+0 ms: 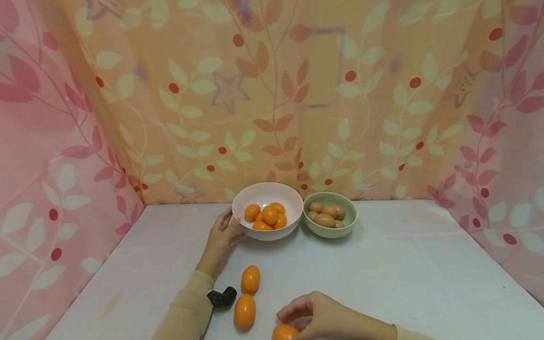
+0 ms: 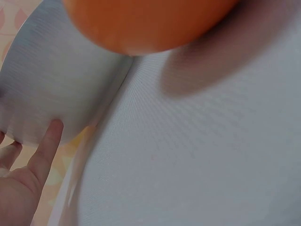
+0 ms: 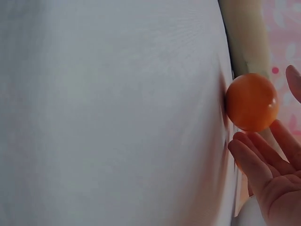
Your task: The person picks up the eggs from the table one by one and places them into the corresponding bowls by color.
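My left hand (image 1: 221,234) rests against the left side of a pale pink-white bowl (image 1: 272,234), its extended fingers (image 2: 44,153) touching the outer wall in the left wrist view. Several orange eggs (image 1: 269,215) are piled inside the bowl. Low in the head view, my right hand (image 1: 325,316) reaches around an orange egg (image 1: 284,332) on the table. In the right wrist view the fingers are loosely bent beside an egg (image 3: 252,102), with a gap between it and the thumb (image 3: 294,82). Two more orange eggs (image 1: 250,279) (image 1: 245,311) lie between my forearms.
A green bowl (image 1: 331,232) with several brown eggs (image 1: 325,220) stands just right of the pale bowl. Both sit toward the back of the white-covered table (image 1: 416,274). Patterned curtains (image 1: 272,94) close off the back and sides. A black wrist camera (image 1: 222,297) sits on my left sleeve.
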The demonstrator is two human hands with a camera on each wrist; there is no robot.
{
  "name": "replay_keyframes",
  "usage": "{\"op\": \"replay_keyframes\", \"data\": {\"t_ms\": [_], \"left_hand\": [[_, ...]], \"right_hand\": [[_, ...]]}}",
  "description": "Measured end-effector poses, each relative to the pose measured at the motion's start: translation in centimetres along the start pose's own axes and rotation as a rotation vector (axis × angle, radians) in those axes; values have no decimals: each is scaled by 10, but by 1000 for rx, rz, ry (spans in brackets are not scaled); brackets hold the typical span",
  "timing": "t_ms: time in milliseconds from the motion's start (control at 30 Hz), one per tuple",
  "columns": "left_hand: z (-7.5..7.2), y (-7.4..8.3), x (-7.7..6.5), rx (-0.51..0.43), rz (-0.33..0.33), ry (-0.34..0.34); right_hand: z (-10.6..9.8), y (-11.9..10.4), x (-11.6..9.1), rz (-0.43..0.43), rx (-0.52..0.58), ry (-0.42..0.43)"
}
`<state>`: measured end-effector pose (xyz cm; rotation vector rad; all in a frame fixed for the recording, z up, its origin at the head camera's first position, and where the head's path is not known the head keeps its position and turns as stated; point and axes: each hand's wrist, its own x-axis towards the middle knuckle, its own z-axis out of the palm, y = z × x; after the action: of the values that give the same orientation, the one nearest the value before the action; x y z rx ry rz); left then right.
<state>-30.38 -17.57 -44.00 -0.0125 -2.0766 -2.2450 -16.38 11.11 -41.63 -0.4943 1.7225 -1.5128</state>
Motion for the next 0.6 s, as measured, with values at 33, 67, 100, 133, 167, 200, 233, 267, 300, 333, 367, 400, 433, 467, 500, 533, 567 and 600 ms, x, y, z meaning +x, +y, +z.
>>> {"op": "replay_keyframes", "data": {"t_ms": [33,67,100,133,167,200,233,267,300,333,367,400,433,467,500,533,567,600], "left_hand": [[0,0,0,2,-2,1],[0,0,0,4,-3,2],[1,0,0,5,-4,3],[1,0,1,4,-7,3],[1,0,1,3,-9,3],[1,0,1,1,-9,3],[1,0,0,0,-9,3],[0,0,0,-1,-8,3],[0,0,0,0,-8,2],[0,0,0,-1,-8,4],[0,-1,0,0,-8,6],[-1,-1,0,0,-7,7],[-1,-1,0,1,-4,7],[-1,-1,1,1,-4,7],[-1,-1,1,0,-3,7],[-1,-1,1,0,-4,7],[-1,-1,1,2,-1,5],[-1,-1,2,3,1,2]], "right_hand": [[0,1,-1,0,3,-16],[0,2,-1,0,4,-29],[1,2,-2,-4,2,-37],[1,3,-2,-6,3,-43],[1,4,-2,-6,0,-43],[2,4,-2,-2,0,-43],[2,4,-1,6,0,-43],[3,4,-1,14,-4,-40],[3,4,0,20,-9,-37],[4,4,1,27,-15,-34],[5,4,1,27,-26,-29],[6,3,2,27,-36,-25],[7,3,3,22,-50,-21],[8,2,4,19,-65,-18],[8,2,5,14,-80,-16],[9,1,5,12,-87,-17],[9,1,6,8,-97,-20],[10,1,6,7,-107,-22]]}}
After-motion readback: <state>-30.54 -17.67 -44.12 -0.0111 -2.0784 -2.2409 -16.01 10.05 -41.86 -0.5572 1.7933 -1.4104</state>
